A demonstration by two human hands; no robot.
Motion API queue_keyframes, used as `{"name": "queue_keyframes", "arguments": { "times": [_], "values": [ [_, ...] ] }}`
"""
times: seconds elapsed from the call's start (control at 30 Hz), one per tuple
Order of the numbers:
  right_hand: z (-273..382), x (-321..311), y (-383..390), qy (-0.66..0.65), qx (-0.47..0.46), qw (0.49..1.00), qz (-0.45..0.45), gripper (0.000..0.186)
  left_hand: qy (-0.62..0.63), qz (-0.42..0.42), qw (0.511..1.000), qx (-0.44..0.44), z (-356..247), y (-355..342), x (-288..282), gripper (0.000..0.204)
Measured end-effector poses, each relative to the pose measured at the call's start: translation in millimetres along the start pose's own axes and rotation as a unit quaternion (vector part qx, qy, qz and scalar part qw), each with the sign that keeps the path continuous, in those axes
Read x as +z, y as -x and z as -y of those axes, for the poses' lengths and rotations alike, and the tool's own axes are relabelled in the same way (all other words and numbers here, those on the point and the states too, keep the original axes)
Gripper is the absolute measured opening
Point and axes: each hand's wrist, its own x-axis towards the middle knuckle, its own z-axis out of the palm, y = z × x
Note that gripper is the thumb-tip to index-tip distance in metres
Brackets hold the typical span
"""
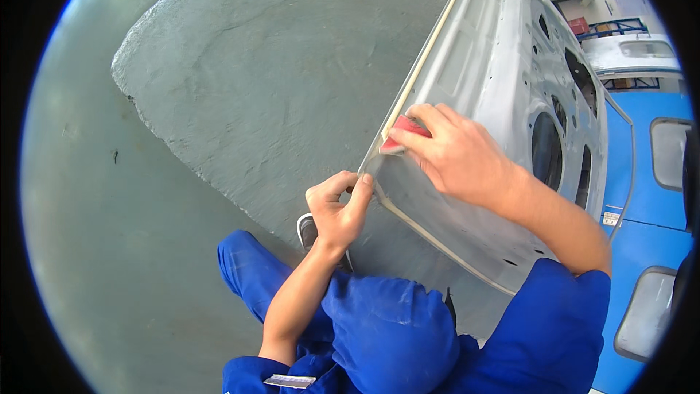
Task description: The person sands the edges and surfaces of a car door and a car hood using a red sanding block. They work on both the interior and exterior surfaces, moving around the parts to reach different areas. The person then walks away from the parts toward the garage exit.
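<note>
A bare grey car door panel [490, 95] stands at the right of the head view, with a pale cream strip [423, 66] along its left edge and around the lower corner. My right hand [458, 152] grips a red and grey pad [399, 138] against that edge, just above the corner. My left hand [339, 208] is closed, thumb and fingers pinched on the door's edge at the corner. What lies under its fingertips is partly hidden.
My blue-clad knees [386, 325] and a dark shoe [306, 232] are below the door on the grey floor [255, 58]. A raised, rough-edged floor patch lies at the left. Blue panels [645, 190] with window-like insets, a white panel [631, 51] and blue racks [618, 26] stand at the right.
</note>
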Motion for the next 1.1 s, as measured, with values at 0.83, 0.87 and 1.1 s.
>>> {"name": "queue_keyframes", "arguments": {
  "times": [0.83,0.87,1.1],
  "values": [
    [-68.2,1.7,-19.0,-0.035,-0.163,0.986,0.019,0.018,-0.033,-0.026,0.991,0.124,9.9,-0.6,5.2,0.02],
    [-78.6,3.6,-22.3,-0.039,-0.16,0.986,0.015,0.017,-0.034,-0.026,0.991,0.128,13.0,0.3,4.9,0.02],
    [-167.1,-3.3,-46.3,0.029,-0.09,0.996,0.0,0.017,-0.011,-0.039,0.99,0.136,14.8,-1.5,6.5,0.022]
  ]
}}
